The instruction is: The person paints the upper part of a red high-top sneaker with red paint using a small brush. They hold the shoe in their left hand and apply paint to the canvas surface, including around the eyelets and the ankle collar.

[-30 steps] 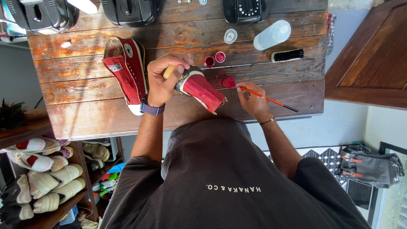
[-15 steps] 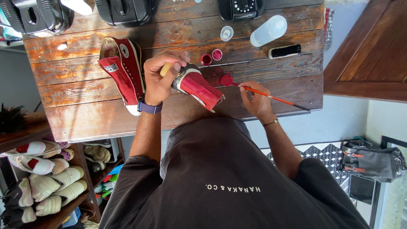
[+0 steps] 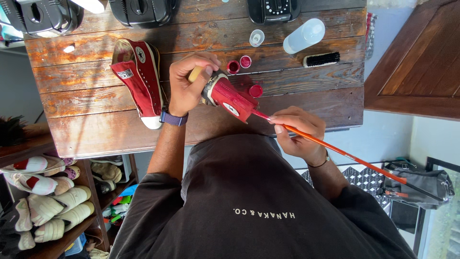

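Observation:
My left hand (image 3: 188, 85) grips a red high-top sneaker (image 3: 229, 96) by its toe end, holding it over the wooden table (image 3: 96, 96). My right hand (image 3: 296, 132) holds a long orange paintbrush (image 3: 345, 154), and its tip touches the sneaker's side near the heel. A second red sneaker (image 3: 140, 79) lies on its side on the table, left of my left hand. Three small pots of red paint (image 3: 233, 66) (image 3: 245, 61) (image 3: 256, 90) sit just beyond the held sneaker.
A clear plastic bottle (image 3: 303, 36), a small white cup (image 3: 257, 37) and a black brush (image 3: 321, 59) lie on the table's far right. Black cases (image 3: 143, 10) line the far edge. A shelf of shoes (image 3: 43, 201) stands lower left, a grey bag (image 3: 417, 184) lower right.
My right hand has turned the paintbrush so its tip now meets the sneaker's side; earlier it pointed away from the shoe. My left hand keeps its hold on the sneaker.

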